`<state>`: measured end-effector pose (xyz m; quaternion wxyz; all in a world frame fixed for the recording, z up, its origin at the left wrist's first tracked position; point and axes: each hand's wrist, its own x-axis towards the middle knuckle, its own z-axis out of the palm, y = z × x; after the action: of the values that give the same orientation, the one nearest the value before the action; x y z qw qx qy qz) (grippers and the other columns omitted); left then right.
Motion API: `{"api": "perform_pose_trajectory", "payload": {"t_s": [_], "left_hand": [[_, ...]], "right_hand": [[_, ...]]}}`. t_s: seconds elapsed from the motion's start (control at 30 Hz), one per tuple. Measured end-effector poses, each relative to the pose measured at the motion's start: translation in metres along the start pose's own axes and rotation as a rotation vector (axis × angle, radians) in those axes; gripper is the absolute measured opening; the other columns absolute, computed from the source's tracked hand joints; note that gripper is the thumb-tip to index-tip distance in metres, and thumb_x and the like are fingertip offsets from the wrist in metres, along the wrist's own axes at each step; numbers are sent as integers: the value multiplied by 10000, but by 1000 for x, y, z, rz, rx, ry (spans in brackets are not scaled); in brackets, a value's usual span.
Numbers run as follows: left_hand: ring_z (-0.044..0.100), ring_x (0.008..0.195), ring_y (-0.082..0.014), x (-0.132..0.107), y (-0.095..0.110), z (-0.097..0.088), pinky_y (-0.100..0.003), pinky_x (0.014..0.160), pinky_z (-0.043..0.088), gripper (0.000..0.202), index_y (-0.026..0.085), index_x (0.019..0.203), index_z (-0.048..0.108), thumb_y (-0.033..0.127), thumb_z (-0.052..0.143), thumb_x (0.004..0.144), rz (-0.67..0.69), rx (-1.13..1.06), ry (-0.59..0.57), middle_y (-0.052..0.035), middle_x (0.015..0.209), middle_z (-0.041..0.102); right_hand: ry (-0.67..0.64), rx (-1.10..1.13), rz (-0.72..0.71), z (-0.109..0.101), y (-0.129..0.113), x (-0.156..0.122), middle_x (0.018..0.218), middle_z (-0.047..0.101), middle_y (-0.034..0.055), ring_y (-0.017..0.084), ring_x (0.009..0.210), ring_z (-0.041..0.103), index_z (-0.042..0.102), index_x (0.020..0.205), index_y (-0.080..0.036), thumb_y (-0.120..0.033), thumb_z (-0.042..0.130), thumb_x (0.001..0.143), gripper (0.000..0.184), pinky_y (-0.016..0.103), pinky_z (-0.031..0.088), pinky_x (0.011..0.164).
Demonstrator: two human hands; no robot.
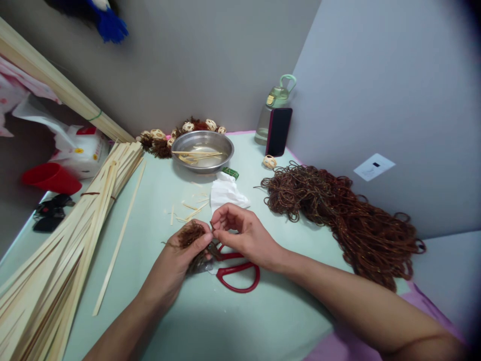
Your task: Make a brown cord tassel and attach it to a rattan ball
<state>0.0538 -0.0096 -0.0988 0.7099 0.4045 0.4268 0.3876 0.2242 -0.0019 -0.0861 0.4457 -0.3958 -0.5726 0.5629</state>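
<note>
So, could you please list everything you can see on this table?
brown fibre tuft: one, dark, front centre
scissors: one, red handles, beneath the tuft
cord pile: one, reddish brown, right side of the table
bamboo strips: many, pale, table's left side
metal bowl: one, silver, centre back, strips inside
tissue: one, white, before the bowl
bottle: one, clear, back corner
phone: one, dark, leaning on bottle
left hand: one, holds the tuft
right hand: one, pinches the tuft's edge

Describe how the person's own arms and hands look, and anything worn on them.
The left arm and right arm are bare as far as the view reaches, with no sleeves in sight. The left hand and right hand wear no gloves. No ring, watch or bracelet shows on fingers or wrists.
</note>
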Motion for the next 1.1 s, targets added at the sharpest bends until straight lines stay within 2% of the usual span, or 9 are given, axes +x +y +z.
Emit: {"api": "perform_pose_trajectory", "payload": {"t_s": [0.23, 0.33, 0.4, 0.53, 0.7, 0.8, 0.93, 1.1], "left_hand": [[560, 827, -124, -3, 8, 3, -179, 709, 473, 144, 222, 807, 610, 332, 686, 861, 127, -65, 6, 17, 865, 620], [552, 751, -96, -3, 8, 3, -185, 684, 476, 138, 230, 821, 605, 333, 689, 859, 137, -81, 51, 25, 1031, 644], [531, 685, -72, -2, 7, 3, -185, 684, 475, 133, 234, 831, 603, 332, 687, 861, 141, -70, 96, 40, 1071, 635], [554, 705, -86, 0, 2, 1, -188, 694, 474, 139, 231, 844, 612, 333, 706, 845, 102, -12, 75, 44, 896, 603], [557, 708, -100, -1, 2, 1, -198, 672, 477, 137, 233, 888, 632, 305, 729, 823, -10, -46, -11, 39, 850, 592], [540, 709, -105, -1, 5, 1, -200, 661, 479, 146, 219, 831, 622, 313, 733, 816, -21, -81, 13, 38, 826, 571], [523, 695, -105, -1, 5, 0, -203, 670, 474, 153, 219, 825, 625, 322, 738, 812, 21, -54, 56, 43, 801, 560], [553, 757, -128, -1, -2, -1, -220, 712, 467, 145, 220, 847, 619, 343, 694, 853, 58, 32, 27, 27, 814, 596]], "right_hand": [[-20, 72, 83, 3, 3, -2, 805, 560, -24, 102, 715, 505, 564, 926, -167, -53, 628, 755, 215, 247, 413, 686], [7, 90, 72, 5, 2, -2, 790, 551, -32, 99, 702, 498, 549, 927, -172, -68, 635, 761, 214, 248, 411, 682], [42, 85, 50, 5, 0, -2, 798, 557, -30, 102, 719, 506, 545, 921, -172, -68, 641, 759, 216, 252, 419, 700], [78, 71, 0, 4, -1, -1, 804, 565, -23, 110, 740, 518, 549, 915, -173, -82, 649, 768, 200, 261, 435, 717], [52, 81, -35, 4, -1, -1, 829, 579, -11, 120, 767, 533, 567, 922, -180, -120, 671, 788, 180, 273, 444, 742], [49, 58, -33, 3, -2, -1, 834, 578, -4, 129, 782, 535, 573, 925, -185, -196, 690, 813, 163, 277, 442, 749], [24, 2, 51, -1, -2, -1, 806, 548, -11, 127, 741, 512, 557, 951, -191, -395, 632, 895, 225, 265, 423, 694], [-148, -84, 121, -4, 0, -1, 672, 466, -37, 99, 610, 410, 501, 755, -173, -533, 528, 937, 404, 240, 329, 570]]}}
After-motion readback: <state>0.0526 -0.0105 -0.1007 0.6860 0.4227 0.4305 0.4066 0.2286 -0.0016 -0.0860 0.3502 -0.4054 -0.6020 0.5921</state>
